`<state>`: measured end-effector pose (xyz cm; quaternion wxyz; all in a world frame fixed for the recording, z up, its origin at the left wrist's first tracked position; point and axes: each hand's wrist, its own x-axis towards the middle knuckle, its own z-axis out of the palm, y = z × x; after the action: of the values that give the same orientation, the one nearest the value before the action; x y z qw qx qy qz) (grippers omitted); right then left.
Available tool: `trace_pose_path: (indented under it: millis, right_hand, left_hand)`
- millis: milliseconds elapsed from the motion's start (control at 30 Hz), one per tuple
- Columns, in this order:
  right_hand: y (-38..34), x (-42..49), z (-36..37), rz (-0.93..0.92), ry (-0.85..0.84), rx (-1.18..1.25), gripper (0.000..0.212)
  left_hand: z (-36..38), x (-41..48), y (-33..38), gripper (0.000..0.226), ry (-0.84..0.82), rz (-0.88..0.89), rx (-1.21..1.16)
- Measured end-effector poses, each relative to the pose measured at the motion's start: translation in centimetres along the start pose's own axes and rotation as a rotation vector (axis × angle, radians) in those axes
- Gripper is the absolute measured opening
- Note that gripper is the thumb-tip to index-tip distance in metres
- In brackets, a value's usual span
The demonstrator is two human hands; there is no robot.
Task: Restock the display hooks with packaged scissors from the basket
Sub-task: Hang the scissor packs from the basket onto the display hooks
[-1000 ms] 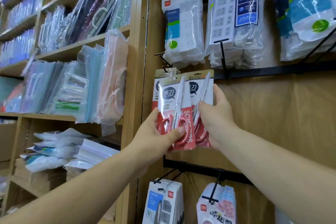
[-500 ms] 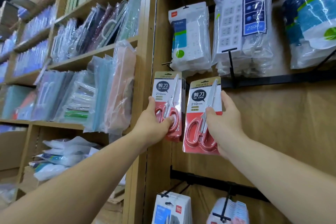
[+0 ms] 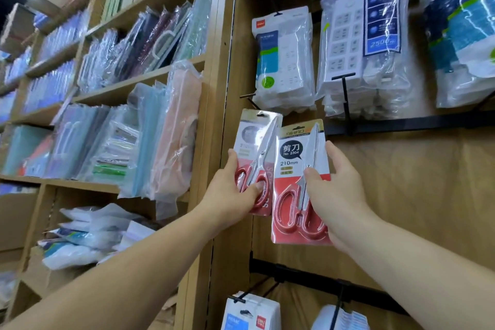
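Two carded packs of red-handled scissors are held up against the wooden display wall. My left hand (image 3: 235, 193) grips the left scissors pack (image 3: 258, 142) by its lower part, thumb over the red handles; the pack leans to the right. My right hand (image 3: 337, 190) holds the right scissors pack (image 3: 294, 169), thumb on its front and fingers behind its right edge. An empty black display hook (image 3: 247, 96) sticks out just above the left pack. The basket is out of view.
Bagged power strips (image 3: 284, 61) (image 3: 364, 43) hang on hooks above a black rail (image 3: 401, 124). A lower black rail (image 3: 308, 276) carries more hanging packs (image 3: 250, 313). Wooden shelves (image 3: 120, 88) on the left hold plastic-wrapped folders and stationery.
The overlapped packs have come apart: my right hand drew its pack to the right and slightly down, while my left hand kept the other pack near the empty hook, now tilted.
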<state>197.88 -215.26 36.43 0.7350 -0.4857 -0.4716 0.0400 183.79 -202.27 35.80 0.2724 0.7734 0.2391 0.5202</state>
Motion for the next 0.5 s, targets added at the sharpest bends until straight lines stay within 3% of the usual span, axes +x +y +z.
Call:
trace_pose_path:
  millis: [133,500]
  right_hand:
    - [0.6,-0.3,0.3,0.031,-0.012,0.012,0.059]
    - [-0.9,0.2,1.9,-0.039,-0.039,0.004,0.059]
  left_hand:
    - [0.1,0.2,-1.4,0.106,0.074,-0.024,-0.074]
    - [-0.6,1.5,0.1,0.104,-0.032,-0.118,0.076]
